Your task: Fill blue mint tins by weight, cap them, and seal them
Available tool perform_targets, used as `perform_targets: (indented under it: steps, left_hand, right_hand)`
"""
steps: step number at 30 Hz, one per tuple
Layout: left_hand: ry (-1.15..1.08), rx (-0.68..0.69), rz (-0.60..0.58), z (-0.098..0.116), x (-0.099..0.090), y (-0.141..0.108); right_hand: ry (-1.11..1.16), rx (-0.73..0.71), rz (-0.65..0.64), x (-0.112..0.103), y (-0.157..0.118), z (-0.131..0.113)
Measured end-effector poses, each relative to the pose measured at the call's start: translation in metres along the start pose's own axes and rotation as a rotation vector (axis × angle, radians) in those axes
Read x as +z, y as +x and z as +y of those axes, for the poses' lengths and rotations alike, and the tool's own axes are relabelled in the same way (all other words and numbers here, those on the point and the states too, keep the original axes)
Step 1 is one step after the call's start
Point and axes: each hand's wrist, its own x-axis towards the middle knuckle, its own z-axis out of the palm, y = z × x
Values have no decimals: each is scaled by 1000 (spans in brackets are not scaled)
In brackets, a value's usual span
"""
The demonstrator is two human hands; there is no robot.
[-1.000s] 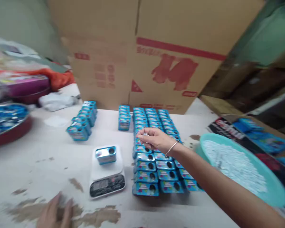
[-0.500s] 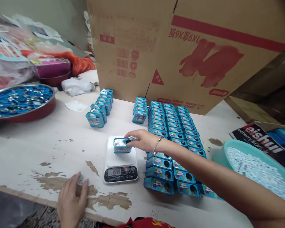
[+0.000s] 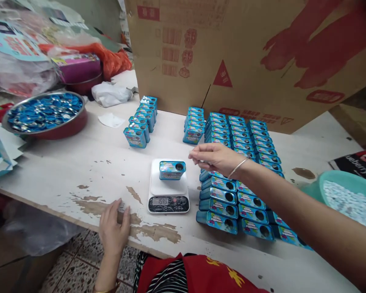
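Observation:
A blue tin (image 3: 171,170) with a round dark hole in its top stands on the white kitchen scale (image 3: 169,189). The scale's display (image 3: 161,201) shows digits too blurred to read surely. My right hand (image 3: 212,156) is just to the right of that tin, apart from it and above the table. Its fingers are bent together, and a bit of white, apparently small candies, shows among them. My left hand (image 3: 113,221) rests flat on the worn table edge, fingers stretched and holding nothing. Rows of similar blue tins (image 3: 219,207) stand under and beside my right forearm.
A turquoise basin (image 3: 315,191) of small white candies stands at the right. More tins (image 3: 136,137) stand at the back left, near a metal bowl (image 3: 76,122) of blue lids. A large cardboard box (image 3: 201,49) closes off the back. A white plastic bag (image 3: 111,94) lies left of it.
My right hand has drawn back to the right from the tin on the scale, leaving its hole uncovered. My left hand stays on the table edge. The camera view has shifted.

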Motion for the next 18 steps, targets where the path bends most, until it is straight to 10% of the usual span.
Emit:
perform_targets:
  steps: [8,18]
  left_hand:
    - [-2,-8,-7,0,-1,0]
    - [-54,-48,-52,5,-5,6]
  right_hand:
    - [365,217,174,-32,-29,35]
    - [396,145,-2,-11,-30,45]
